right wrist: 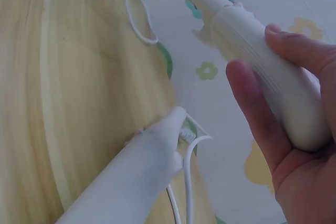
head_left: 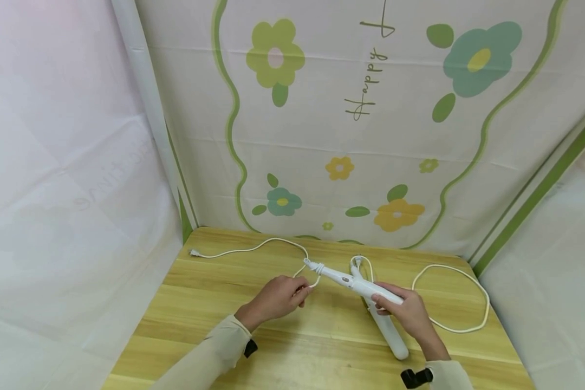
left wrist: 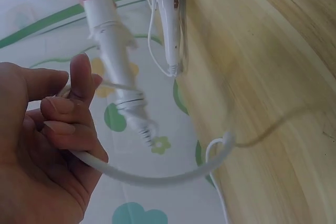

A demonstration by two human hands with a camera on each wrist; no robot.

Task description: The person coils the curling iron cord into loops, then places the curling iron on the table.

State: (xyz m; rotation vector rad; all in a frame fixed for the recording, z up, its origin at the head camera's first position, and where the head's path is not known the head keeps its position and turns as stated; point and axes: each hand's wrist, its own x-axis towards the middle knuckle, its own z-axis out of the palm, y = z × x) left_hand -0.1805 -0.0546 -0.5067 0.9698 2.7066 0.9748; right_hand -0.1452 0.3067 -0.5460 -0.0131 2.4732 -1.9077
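My right hand (head_left: 409, 311) grips the wide end of a white hair-styling iron (head_left: 333, 275), its narrow cord end pointing left. Turns of its white cord (left wrist: 157, 181) wrap around that narrow end. Between thumb and fingers, my left hand (head_left: 279, 297) pinches a loop of this cord just beside the wrapped end. The rest of the cord runs over the table to a plug (head_left: 194, 253) at the far left. Below the held iron lies a second white hair-styling iron (head_left: 390, 333), with a cord around its far end. Its middle is partly hidden by the held iron.
A wooden table (head_left: 322, 352) carries everything. On the right, a white cord loop (head_left: 487, 303) spreads near the table's edge. A flower-printed cloth (head_left: 312, 119) hangs behind the table, and pale cloth walls stand at both sides.
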